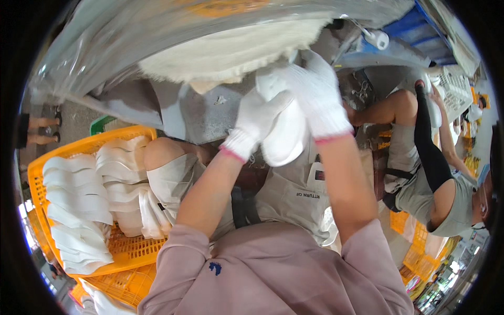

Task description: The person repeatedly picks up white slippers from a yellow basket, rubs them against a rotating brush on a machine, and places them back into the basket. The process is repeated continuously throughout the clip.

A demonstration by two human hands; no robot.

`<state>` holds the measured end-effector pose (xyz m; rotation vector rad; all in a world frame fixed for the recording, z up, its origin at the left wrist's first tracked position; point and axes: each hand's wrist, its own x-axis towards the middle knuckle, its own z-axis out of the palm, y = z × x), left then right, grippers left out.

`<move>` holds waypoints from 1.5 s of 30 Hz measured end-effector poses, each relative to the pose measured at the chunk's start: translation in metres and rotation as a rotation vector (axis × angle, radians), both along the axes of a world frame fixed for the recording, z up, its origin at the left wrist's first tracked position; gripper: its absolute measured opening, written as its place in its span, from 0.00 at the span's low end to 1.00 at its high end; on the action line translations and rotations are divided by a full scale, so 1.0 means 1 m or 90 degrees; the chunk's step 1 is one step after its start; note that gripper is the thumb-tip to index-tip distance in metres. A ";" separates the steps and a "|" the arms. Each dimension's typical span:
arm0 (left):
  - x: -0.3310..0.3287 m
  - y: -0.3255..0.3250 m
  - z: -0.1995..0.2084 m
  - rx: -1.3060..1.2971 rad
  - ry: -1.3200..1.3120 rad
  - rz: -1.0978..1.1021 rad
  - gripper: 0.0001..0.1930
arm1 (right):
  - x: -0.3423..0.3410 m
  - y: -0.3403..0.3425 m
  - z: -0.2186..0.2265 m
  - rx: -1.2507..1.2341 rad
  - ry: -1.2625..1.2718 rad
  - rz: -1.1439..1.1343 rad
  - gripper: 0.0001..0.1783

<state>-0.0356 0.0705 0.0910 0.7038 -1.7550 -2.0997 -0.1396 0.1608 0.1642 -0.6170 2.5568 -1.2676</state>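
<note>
Near the fuzzy cream fabric wheel [236, 50], both white-gloved hands [251, 119] [316, 89] clamp one curved white piece [285, 139], which snagging could pull loose.

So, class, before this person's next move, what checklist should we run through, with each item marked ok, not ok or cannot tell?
1. Left grip gloved and on the white piece: ok.
2. Right grip gloved and on the same piece: ok.
3. Piece touching the fluffy cream surface: cannot tell; hands and blur hide it.
4. Forearms covered: not ok, bare.
5. Yellow crate at the left holding stacked pieces: ok.
</note>
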 end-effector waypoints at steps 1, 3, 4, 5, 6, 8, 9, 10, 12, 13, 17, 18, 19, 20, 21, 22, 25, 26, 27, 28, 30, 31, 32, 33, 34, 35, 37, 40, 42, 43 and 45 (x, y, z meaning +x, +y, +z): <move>-0.015 -0.001 -0.002 0.089 0.049 0.041 0.24 | 0.012 0.012 0.018 -0.063 -0.085 0.034 0.29; -0.033 -0.013 -0.010 -0.086 -0.173 -0.072 0.24 | 0.038 0.040 0.041 0.002 0.477 0.271 0.27; -0.032 -0.013 -0.015 0.376 0.118 0.008 0.21 | 0.040 0.047 0.039 0.130 0.567 0.315 0.22; -0.032 -0.024 -0.017 0.396 0.010 -0.029 0.23 | 0.049 0.058 0.040 0.251 0.612 0.351 0.16; -0.020 -0.021 -0.022 0.421 -0.012 -0.130 0.23 | 0.046 0.062 0.026 0.273 0.616 0.377 0.13; 0.007 -0.012 -0.030 0.459 0.049 -0.190 0.24 | 0.052 0.065 0.002 0.233 0.540 0.331 0.08; 0.023 -0.008 -0.034 0.494 0.135 -0.183 0.29 | 0.059 0.064 -0.003 0.233 0.477 0.380 0.08; 0.040 -0.010 -0.036 0.613 0.147 -0.076 0.33 | 0.085 0.068 -0.004 0.290 0.374 0.435 0.18; 0.058 -0.014 -0.037 0.773 0.296 -0.119 0.44 | 0.126 0.057 -0.007 0.208 0.290 0.445 0.33; 0.061 -0.018 -0.038 0.796 0.344 -0.079 0.45 | 0.135 0.049 -0.006 0.061 0.360 0.396 0.33; 0.030 -0.051 -0.028 0.809 0.388 -0.032 0.34 | 0.125 -0.002 -0.002 0.148 0.376 0.324 0.27; 0.021 -0.053 -0.026 0.623 0.316 0.122 0.32 | 0.119 -0.010 -0.001 0.171 0.356 0.309 0.26; 0.017 -0.057 -0.025 0.487 0.246 0.213 0.30 | 0.105 -0.019 -0.006 0.190 0.285 0.307 0.25; 0.012 -0.056 -0.027 0.450 0.159 0.250 0.28 | 0.105 -0.016 -0.003 0.172 0.275 0.301 0.24; 0.011 -0.058 -0.030 0.488 0.101 0.179 0.27 | 0.100 -0.018 0.001 0.152 0.263 0.279 0.24; 0.011 -0.055 -0.036 0.524 0.030 0.120 0.26 | 0.104 -0.011 0.000 0.137 0.229 0.260 0.23; 0.018 -0.050 -0.059 0.629 0.195 0.040 0.24 | 0.102 -0.013 -0.012 0.072 0.248 0.201 0.21; 0.019 -0.050 -0.066 0.450 0.156 0.085 0.23 | 0.102 -0.017 -0.017 0.039 0.271 0.194 0.19; 0.021 -0.048 -0.072 0.242 0.148 0.164 0.22 | 0.102 -0.020 -0.023 -0.011 0.296 0.218 0.18; 0.023 -0.048 -0.077 0.076 0.132 0.178 0.21 | 0.100 -0.026 -0.028 0.041 0.285 0.225 0.13; 0.027 -0.047 -0.083 -0.209 0.075 0.176 0.19 | 0.101 -0.034 -0.036 0.105 0.302 0.207 0.11; 0.028 -0.046 -0.084 -0.327 0.044 0.140 0.19 | 0.101 -0.038 -0.038 0.077 0.352 0.201 0.10; 0.030 -0.045 -0.084 -0.343 0.021 0.223 0.17 | 0.103 -0.040 -0.038 0.076 0.300 0.189 0.10; 0.033 -0.044 -0.083 -0.412 0.057 0.228 0.17 | 0.104 -0.042 -0.038 0.036 0.272 0.164 0.09; 0.035 -0.043 -0.080 -0.493 0.068 0.215 0.17 | 0.107 -0.041 -0.035 -0.043 0.289 0.147 0.09; 0.038 -0.043 -0.077 -0.578 0.095 0.230 0.17 | 0.108 -0.043 -0.033 -0.007 0.266 0.130 0.09; 0.041 -0.043 -0.069 -0.436 0.124 0.178 0.17 | 0.113 -0.042 -0.026 -0.020 0.300 0.131 0.09; 0.045 -0.044 -0.054 -0.422 0.087 0.141 0.17 | 0.118 -0.043 -0.026 -0.065 0.318 0.097 0.08; 0.046 -0.045 -0.041 -0.542 0.010 0.125 0.17 | 0.118 -0.047 -0.033 0.044 0.309 0.058 0.11; 0.045 -0.044 -0.033 -0.504 -0.023 0.120 0.18 | 0.118 -0.049 -0.036 0.075 0.318 0.058 0.13; 0.045 -0.044 -0.021 -0.446 -0.060 0.079 0.23 | 0.116 -0.052 -0.043 -0.016 0.293 0.075 0.14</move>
